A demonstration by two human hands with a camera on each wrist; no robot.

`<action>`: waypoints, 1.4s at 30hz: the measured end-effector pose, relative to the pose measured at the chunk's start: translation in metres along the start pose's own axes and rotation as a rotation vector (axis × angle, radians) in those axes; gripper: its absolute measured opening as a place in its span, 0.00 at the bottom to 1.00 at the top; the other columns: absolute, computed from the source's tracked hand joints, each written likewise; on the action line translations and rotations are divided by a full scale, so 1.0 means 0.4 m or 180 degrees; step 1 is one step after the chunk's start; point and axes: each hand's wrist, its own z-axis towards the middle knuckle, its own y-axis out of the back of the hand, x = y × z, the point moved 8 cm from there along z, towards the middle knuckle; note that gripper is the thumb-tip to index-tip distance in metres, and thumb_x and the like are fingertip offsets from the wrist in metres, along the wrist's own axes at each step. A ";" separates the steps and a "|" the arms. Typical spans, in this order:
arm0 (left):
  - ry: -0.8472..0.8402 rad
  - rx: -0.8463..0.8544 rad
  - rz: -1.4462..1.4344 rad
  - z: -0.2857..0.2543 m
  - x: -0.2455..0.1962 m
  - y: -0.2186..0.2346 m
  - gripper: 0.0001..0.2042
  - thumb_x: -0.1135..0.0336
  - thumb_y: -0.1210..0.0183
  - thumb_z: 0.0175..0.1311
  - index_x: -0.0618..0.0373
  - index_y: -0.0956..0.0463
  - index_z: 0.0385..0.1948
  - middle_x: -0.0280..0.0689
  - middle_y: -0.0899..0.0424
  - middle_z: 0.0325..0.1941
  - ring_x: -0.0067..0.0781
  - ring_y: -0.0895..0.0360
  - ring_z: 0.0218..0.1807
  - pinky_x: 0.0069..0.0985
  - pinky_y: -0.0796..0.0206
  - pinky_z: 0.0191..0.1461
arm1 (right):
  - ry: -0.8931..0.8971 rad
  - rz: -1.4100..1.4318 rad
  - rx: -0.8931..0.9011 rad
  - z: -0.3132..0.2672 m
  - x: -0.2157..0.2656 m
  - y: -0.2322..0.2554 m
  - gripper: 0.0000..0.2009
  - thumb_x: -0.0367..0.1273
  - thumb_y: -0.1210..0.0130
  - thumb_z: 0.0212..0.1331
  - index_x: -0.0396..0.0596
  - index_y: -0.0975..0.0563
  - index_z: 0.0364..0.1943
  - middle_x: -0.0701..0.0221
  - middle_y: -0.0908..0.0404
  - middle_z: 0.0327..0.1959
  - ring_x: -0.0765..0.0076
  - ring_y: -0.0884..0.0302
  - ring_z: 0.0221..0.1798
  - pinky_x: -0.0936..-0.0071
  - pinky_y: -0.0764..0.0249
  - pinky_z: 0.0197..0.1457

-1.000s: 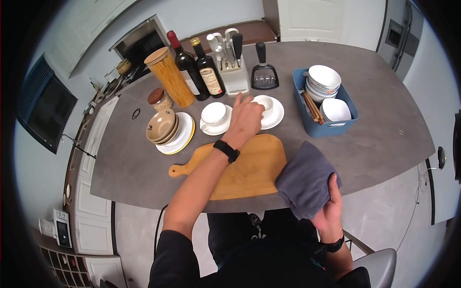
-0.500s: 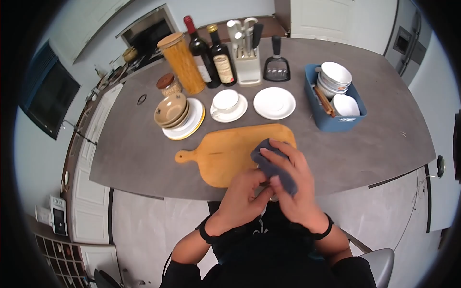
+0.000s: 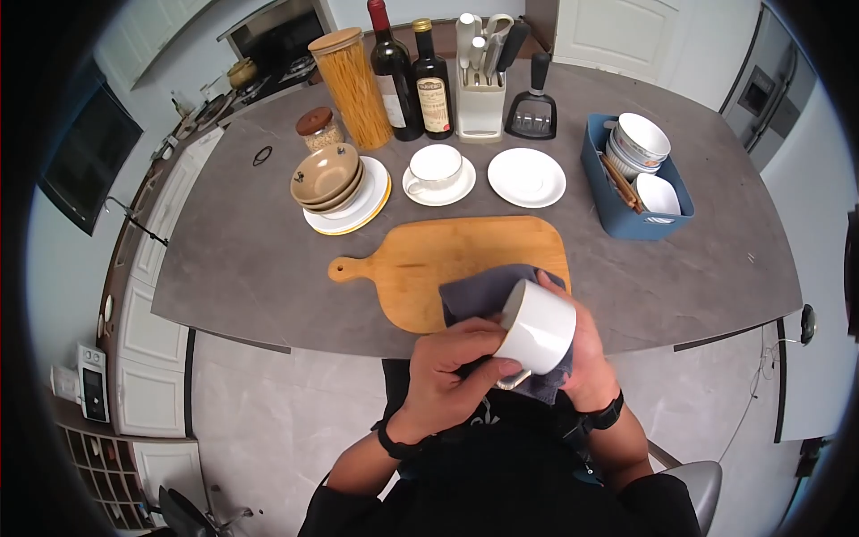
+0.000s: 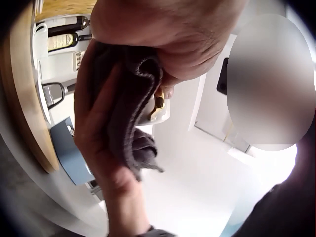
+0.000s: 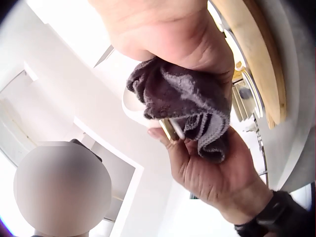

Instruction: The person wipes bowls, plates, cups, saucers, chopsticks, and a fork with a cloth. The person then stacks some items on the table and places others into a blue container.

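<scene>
White cup: tilted on its side in the air (image 3: 541,327), above the near edge of the cutting board (image 3: 420,246), its mouth turned left and its handle hanging on the near side.
Left hand (image 3: 447,380): on the left of the cup, thumb and fingers pinching it near the rim and handle — how far the fingertips went inside could not be told.
Right hand (image 3: 591,349): on the right, fingers curled round the grey cloth and, through it, the cup.
Grey cloth (image 3: 470,294): bunched against the cup, one part spreading left over the board.
Saucers: two beyond the board — the left saucer (image 3: 455,195) under a second cup (image 3: 436,166), the right saucer (image 3: 526,176) beside it.
Left of table: brown bowls (image 3: 322,174) nested on white plates (image 3: 371,212).
Far side: a pasta jar (image 3: 353,94), two dark bottles (image 3: 396,89), a knife block (image 3: 480,112) and a black-handled utensil (image 3: 532,116).
Right of table: a blue basket (image 3: 631,225) held white bowls (image 3: 642,139) and wooden sticks (image 3: 624,185).
Table (image 3: 259,246): grey, with all these pieces standing on it beyond the hands.
</scene>
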 end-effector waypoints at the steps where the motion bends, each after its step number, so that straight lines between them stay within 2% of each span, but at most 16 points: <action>1: -0.0483 -0.0249 0.0538 0.007 -0.013 0.008 0.06 0.76 0.33 0.60 0.63 0.15 0.38 0.37 0.12 0.35 0.31 0.16 0.41 0.28 0.27 0.53 | 0.0275 -0.0261 -0.0345 0.005 -0.006 -0.002 0.23 0.46 0.53 0.74 0.39 0.25 0.58 0.59 0.16 0.53 0.60 0.16 0.52 0.63 0.19 0.56; 2: -0.0966 -0.0497 0.1084 0.008 -0.027 0.014 0.06 0.76 0.32 0.59 0.62 0.15 0.37 0.37 0.12 0.35 0.34 0.15 0.42 0.31 0.27 0.57 | 0.0547 -0.0522 -0.0684 0.001 -0.004 0.006 0.23 0.45 0.54 0.75 0.39 0.25 0.59 0.58 0.17 0.54 0.59 0.16 0.53 0.62 0.19 0.58; 3: -0.1213 -0.0714 0.1775 0.009 -0.027 0.017 0.06 0.74 0.31 0.56 0.58 0.14 0.36 0.35 0.11 0.35 0.35 0.15 0.43 0.41 0.35 0.69 | 0.0368 -0.0168 -0.0232 0.004 -0.020 0.037 0.23 0.45 0.57 0.77 0.41 0.28 0.63 0.61 0.21 0.59 0.61 0.20 0.59 0.61 0.23 0.64; 4: -0.1198 -0.0724 0.1782 0.013 -0.014 0.024 0.06 0.74 0.31 0.56 0.58 0.14 0.36 0.35 0.11 0.35 0.35 0.15 0.43 0.41 0.35 0.69 | 0.0351 -0.0160 -0.0237 0.002 -0.026 0.051 0.23 0.45 0.57 0.77 0.41 0.28 0.63 0.61 0.21 0.59 0.61 0.20 0.59 0.61 0.23 0.64; 7: -0.1047 -0.0793 0.2218 0.023 0.008 0.035 0.07 0.66 0.29 0.56 0.55 0.13 0.34 0.32 0.11 0.34 0.30 0.14 0.44 0.51 0.49 0.76 | 0.0337 -0.0078 -0.0468 -0.003 -0.032 0.081 0.22 0.44 0.58 0.79 0.42 0.29 0.65 0.63 0.21 0.60 0.61 0.20 0.60 0.61 0.24 0.66; 10: -0.0992 -0.0792 0.2403 0.010 0.005 0.030 0.06 0.67 0.29 0.56 0.54 0.13 0.33 0.32 0.11 0.34 0.30 0.14 0.44 0.50 0.46 0.75 | 0.0461 -0.0312 -0.0970 -0.034 -0.018 0.083 0.23 0.44 0.58 0.79 0.41 0.30 0.66 0.63 0.22 0.62 0.61 0.21 0.62 0.60 0.25 0.68; 12: -0.0951 -0.0899 0.2433 -0.002 0.005 0.042 0.06 0.68 0.29 0.55 0.54 0.14 0.33 0.32 0.11 0.34 0.30 0.14 0.43 0.50 0.45 0.75 | 0.0531 -0.0477 -0.0969 -0.047 -0.007 0.070 0.25 0.45 0.59 0.79 0.40 0.32 0.68 0.60 0.24 0.64 0.59 0.23 0.65 0.59 0.26 0.69; 14: -0.0923 -0.0978 0.2433 -0.002 0.003 0.050 0.05 0.69 0.29 0.55 0.54 0.14 0.33 0.31 0.11 0.33 0.31 0.14 0.43 0.50 0.44 0.74 | 0.1098 -0.0834 -0.1221 -0.074 0.042 0.074 0.26 0.45 0.60 0.79 0.39 0.34 0.69 0.59 0.24 0.66 0.57 0.25 0.67 0.58 0.30 0.72; 17: -0.0915 -0.0387 0.2444 0.013 0.009 0.004 0.08 0.72 0.30 0.54 0.53 0.14 0.36 0.30 0.12 0.33 0.31 0.15 0.45 0.49 0.39 0.71 | 0.1380 -0.1199 -0.1166 -0.074 0.067 0.060 0.28 0.47 0.59 0.79 0.38 0.35 0.69 0.58 0.27 0.68 0.58 0.28 0.69 0.58 0.32 0.73; 19: -0.0955 -0.0380 0.2549 0.021 0.016 -0.023 0.08 0.72 0.31 0.54 0.53 0.14 0.37 0.30 0.12 0.34 0.31 0.16 0.46 0.48 0.38 0.70 | 0.1520 -0.1489 -0.1141 -0.062 0.067 0.038 0.28 0.47 0.57 0.79 0.38 0.36 0.70 0.60 0.27 0.67 0.61 0.28 0.68 0.61 0.31 0.71; 26: -0.1011 -0.0735 0.2934 0.073 -0.025 0.014 0.08 0.73 0.29 0.52 0.58 0.16 0.34 0.35 0.12 0.33 0.36 0.16 0.44 0.48 0.36 0.68 | 0.1374 -0.1170 -0.0959 -0.081 0.047 0.070 0.27 0.43 0.55 0.78 0.39 0.37 0.72 0.61 0.29 0.70 0.60 0.30 0.72 0.59 0.35 0.75; 32: -0.0850 -0.0292 0.3430 0.142 0.008 0.023 0.07 0.71 0.31 0.56 0.57 0.14 0.37 0.35 0.11 0.34 0.35 0.16 0.44 0.46 0.37 0.70 | 0.1438 -0.0965 -0.0784 -0.157 0.095 0.092 0.35 0.54 0.60 0.77 0.41 0.42 0.75 0.58 0.38 0.77 0.53 0.40 0.78 0.52 0.44 0.80; 34: -0.0848 -0.0114 0.3483 0.159 0.031 0.001 0.07 0.71 0.31 0.57 0.57 0.14 0.37 0.35 0.11 0.34 0.35 0.16 0.44 0.46 0.37 0.70 | 0.1609 -0.0367 -0.0435 -0.175 0.128 0.091 0.36 0.55 0.62 0.77 0.42 0.43 0.76 0.59 0.37 0.76 0.55 0.39 0.78 0.51 0.43 0.80; 36: -0.0846 0.0053 0.3547 0.175 0.049 -0.020 0.07 0.71 0.31 0.58 0.56 0.14 0.38 0.35 0.11 0.34 0.35 0.16 0.45 0.46 0.37 0.71 | 0.1737 -0.0147 -0.0282 -0.198 0.147 0.110 0.36 0.55 0.58 0.76 0.43 0.42 0.76 0.59 0.37 0.76 0.54 0.39 0.78 0.49 0.44 0.80; 38: -0.0686 0.0338 0.3571 0.189 0.076 -0.044 0.08 0.71 0.32 0.58 0.56 0.14 0.39 0.35 0.12 0.34 0.35 0.17 0.46 0.45 0.37 0.71 | 0.1930 -0.0435 -0.0264 -0.227 0.163 0.126 0.36 0.50 0.49 0.73 0.42 0.42 0.75 0.59 0.37 0.76 0.53 0.39 0.77 0.49 0.43 0.80; 42: -0.0712 0.0666 0.3784 0.206 0.094 -0.074 0.09 0.70 0.31 0.57 0.56 0.14 0.41 0.37 0.12 0.34 0.36 0.17 0.48 0.44 0.36 0.71 | 0.1977 -0.0689 -0.0429 -0.264 0.178 0.162 0.37 0.44 0.41 0.69 0.40 0.41 0.74 0.56 0.37 0.76 0.49 0.39 0.77 0.46 0.44 0.80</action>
